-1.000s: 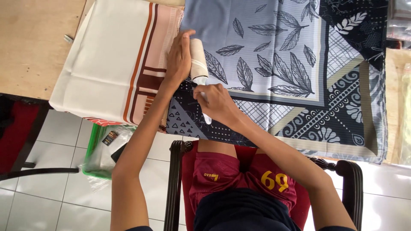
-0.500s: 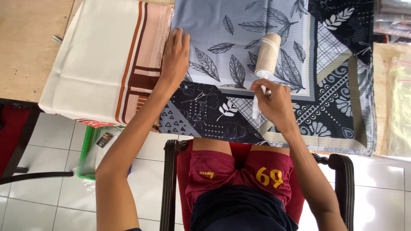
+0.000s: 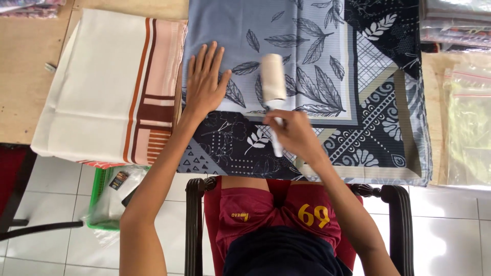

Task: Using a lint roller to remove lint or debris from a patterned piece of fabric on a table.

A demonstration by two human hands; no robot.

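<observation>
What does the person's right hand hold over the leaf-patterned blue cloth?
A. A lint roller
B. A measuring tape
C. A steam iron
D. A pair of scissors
A: the right hand grips the white handle of a lint roller whose pale cylinder lies on the blue cloth.

Clear plastic bags (image 3: 468, 128) with red zip strips are lying on the surface at the far right, and more wrapped packs (image 3: 455, 23) are stacking up above them. Down on the floor, a small dark label (image 3: 118, 180) is resting on crumpled plastic in a green basket (image 3: 97, 204).
</observation>
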